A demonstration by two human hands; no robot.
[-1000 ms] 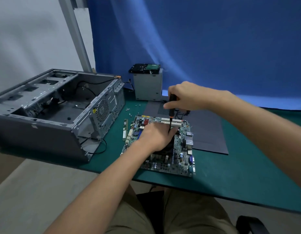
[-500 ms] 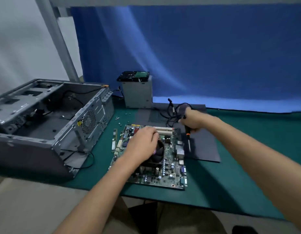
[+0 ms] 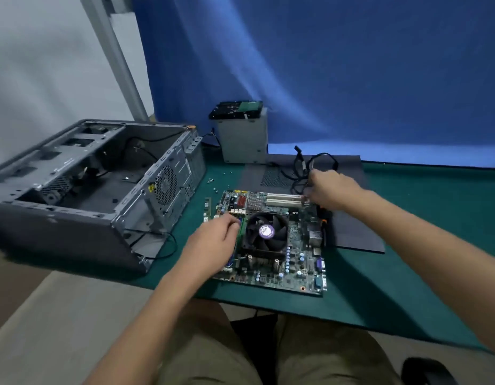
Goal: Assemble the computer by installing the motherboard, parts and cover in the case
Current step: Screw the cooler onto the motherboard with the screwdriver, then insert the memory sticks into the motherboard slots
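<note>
The green motherboard (image 3: 299, 262) lies flat on the green mat, with a black cooler fan (image 3: 265, 232) mounted on it. My left hand (image 3: 210, 245) curls its fingers over the board's left edge by the memory slots. My right hand (image 3: 332, 190) grips the board's far right corner, next to the white slots. A black screwdriver with an orange ring (image 3: 323, 222) lies free just right of the board, partly under my right wrist. The open grey case (image 3: 74, 218) lies on its side at the left. The dark cover panel (image 3: 352, 234) lies flat behind and right of the board.
A grey drive cage with a hard drive on top (image 3: 243, 134) stands at the back. Black cables (image 3: 321, 159) lie on the cover panel. Several small screws (image 3: 213, 180) and a loose memory stick (image 3: 207, 207) lie between case and board. The table's front edge runs just below the board.
My right hand took the screwdriver off the board, laid it down at the right and moved to the board's far corner. My left hand slid off the fan to the left edge.
</note>
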